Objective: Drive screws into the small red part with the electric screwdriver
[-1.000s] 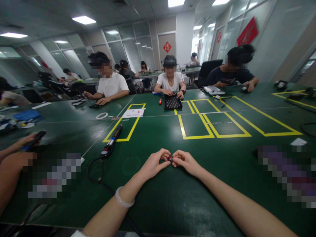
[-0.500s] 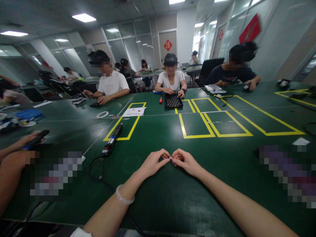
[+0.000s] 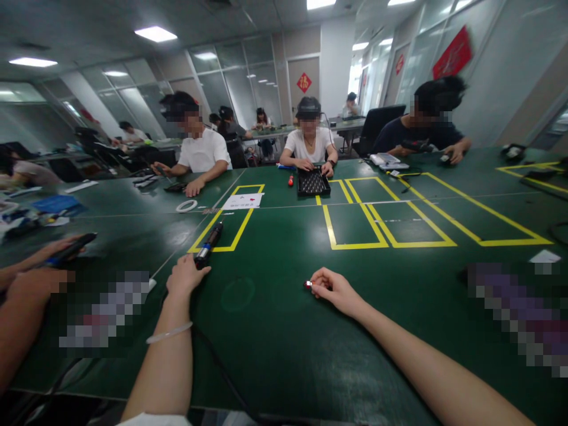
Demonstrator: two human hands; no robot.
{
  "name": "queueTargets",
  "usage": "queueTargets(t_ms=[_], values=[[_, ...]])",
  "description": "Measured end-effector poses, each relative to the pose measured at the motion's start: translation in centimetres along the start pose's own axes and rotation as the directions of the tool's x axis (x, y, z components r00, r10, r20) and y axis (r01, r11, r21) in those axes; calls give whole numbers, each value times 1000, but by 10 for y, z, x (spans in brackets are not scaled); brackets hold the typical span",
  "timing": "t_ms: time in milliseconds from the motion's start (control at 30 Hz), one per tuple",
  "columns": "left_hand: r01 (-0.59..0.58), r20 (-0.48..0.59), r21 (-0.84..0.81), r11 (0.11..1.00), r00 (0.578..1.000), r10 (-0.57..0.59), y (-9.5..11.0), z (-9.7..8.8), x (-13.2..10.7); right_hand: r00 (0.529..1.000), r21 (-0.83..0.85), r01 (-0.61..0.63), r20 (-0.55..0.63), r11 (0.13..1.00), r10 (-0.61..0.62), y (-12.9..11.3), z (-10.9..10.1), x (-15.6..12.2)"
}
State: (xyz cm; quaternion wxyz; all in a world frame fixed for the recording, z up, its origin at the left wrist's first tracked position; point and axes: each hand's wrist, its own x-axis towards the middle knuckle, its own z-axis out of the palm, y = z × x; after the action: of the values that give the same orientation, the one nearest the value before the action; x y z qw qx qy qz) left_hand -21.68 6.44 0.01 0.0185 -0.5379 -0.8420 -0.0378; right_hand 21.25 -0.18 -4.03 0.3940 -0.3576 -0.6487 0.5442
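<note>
My right hand point(image 3: 333, 288) rests on the green table point(image 3: 284, 331) and pinches a small red and silver part point(image 3: 307, 284) between thumb and fingers. My left hand point(image 3: 185, 276), a pale bangle on its wrist, lies over the near end of a black corded electric screwdriver point(image 3: 208, 242). Its fingers curl round the tool's lower part. The screwdriver lies slanted across the corner of a yellow taped rectangle point(image 3: 228, 222), and its cable point(image 3: 222, 373) runs back toward me.
Several people sit round the far side of the table. One has a black tray point(image 3: 312, 183) in front. A co-worker's arm at the left holds a black tool point(image 3: 71, 249). White paper point(image 3: 241, 202), a tape ring point(image 3: 185, 206) and yellow taped boxes point(image 3: 386, 219) lie further out.
My left hand has let go of the small part and moved left to the screwdriver. My right hand stays in place with the part.
</note>
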Motion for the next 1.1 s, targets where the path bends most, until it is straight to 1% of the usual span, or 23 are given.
queueTargets(t_ms=[67,100,167,233,367,500,567,633,700,767,833,933,1033,1100], values=[[-16,115,-24,1000,993,19,-11,2,7,1000,-10,-5,4,1000,5,-1,0,0],[-37,141,-30,999,989,41,-14,2,10,1000,-15,-6,6,1000,7,-1,0,0],[-72,141,-23,997,987,75,-14,2,12,1000,-22,-8,10,1000,9,-1,-1,0],[-92,139,-10,996,986,92,-9,0,11,1000,-28,-8,15,1000,8,-2,-1,-1],[-131,150,9,991,980,128,8,-6,0,1000,-37,2,16,999,-1,-1,-1,0],[-154,135,5,988,979,152,32,-10,-13,1000,-55,9,15,998,-8,-1,0,0],[-192,127,-14,981,973,193,47,-10,-21,1000,-67,12,15,998,-11,-2,1,0],[-256,122,-32,966,958,258,63,-9,-30,1000,-91,16,10,996,-15,-3,1,0],[-335,112,-53,941,934,339,80,-7,-42,1000,-128,19,0,992,-19,-3,2,0],[-417,100,-81,905,900,424,99,-7,-57,1000,-169,24,-5,985,-25,-3,3,0],[-504,89,-125,855,852,515,118,-7,-74,999,-206,34,-9,978,-36,-4,4,0],[-613,70,-206,763,768,636,143,-8,-100,998,-253,55,-24,966,-63,-4,6,0],[-677,49,-278,681,698,714,161,-7,-124,995,-299,78,-39,951,-94,-3,7,0],[-711,35,-321,625,651,758,169,-5,-137,993,-365,77,-52,928,-103,-2,7,0]])
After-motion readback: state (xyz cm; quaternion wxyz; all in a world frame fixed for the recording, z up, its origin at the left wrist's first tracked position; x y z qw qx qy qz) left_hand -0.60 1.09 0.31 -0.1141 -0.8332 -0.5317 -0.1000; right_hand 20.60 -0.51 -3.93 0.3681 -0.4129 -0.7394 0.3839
